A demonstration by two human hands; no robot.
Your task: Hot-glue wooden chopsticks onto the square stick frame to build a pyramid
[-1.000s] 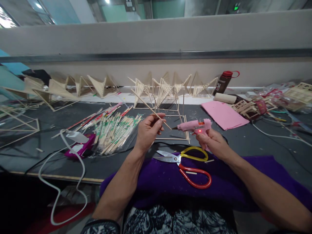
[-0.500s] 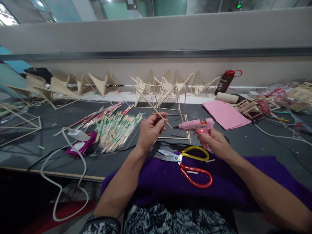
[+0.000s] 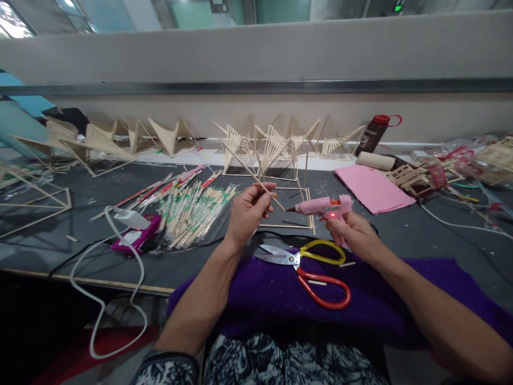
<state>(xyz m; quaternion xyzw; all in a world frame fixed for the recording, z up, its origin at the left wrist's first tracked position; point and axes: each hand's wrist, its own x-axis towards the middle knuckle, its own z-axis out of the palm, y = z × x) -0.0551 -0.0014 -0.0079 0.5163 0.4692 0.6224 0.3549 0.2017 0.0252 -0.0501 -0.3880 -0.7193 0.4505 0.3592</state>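
My left hand (image 3: 250,211) pinches a thin wooden stick (image 3: 245,164) that slants from upper left down to lower right. In my right hand (image 3: 352,232) is a pink hot glue gun (image 3: 318,206), its red light lit. The gun's dark nozzle points left and is at the stick's lower end; whether they touch I cannot tell. Behind my hands stands a wooden stick frame (image 3: 284,226), partly hidden by them. Scissors (image 3: 294,259) with one yellow and one red handle lie with blades apart on a purple cloth (image 3: 256,299) in front of me.
Several stick models (image 3: 272,149) line the wall. To the left lie bagged chopsticks (image 3: 196,219) and a purple device (image 3: 138,235) with a looping white cable (image 3: 76,283). Pink sheets (image 3: 372,187) and a dark bottle (image 3: 372,136) with a red cap are at the right.
The whole view has shifted slightly, with things a little further right. Both hands keep the same grips, and the stick stays at the nozzle.
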